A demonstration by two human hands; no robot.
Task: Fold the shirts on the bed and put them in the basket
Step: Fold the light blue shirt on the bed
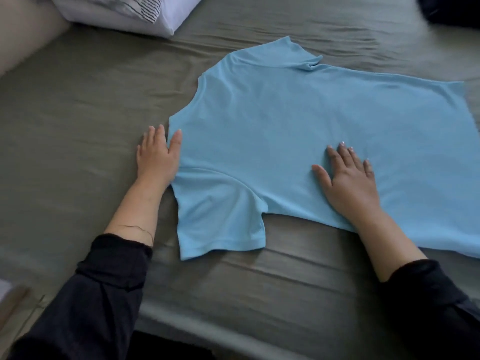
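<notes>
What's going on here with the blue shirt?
A person is laying a light blue T-shirt flat on the bed, still unfolded. The right hand presses flat on its body; the left hand rests at the collar edge, thumb on the fabric. No basket is in view.

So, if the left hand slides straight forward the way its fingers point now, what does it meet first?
Mostly bare bed sheet. The left hand lies flat at the neck edge of the blue shirt, fingers pointing up the bed. Further along that line sits the white pillow, though depth is hard to judge.
</notes>
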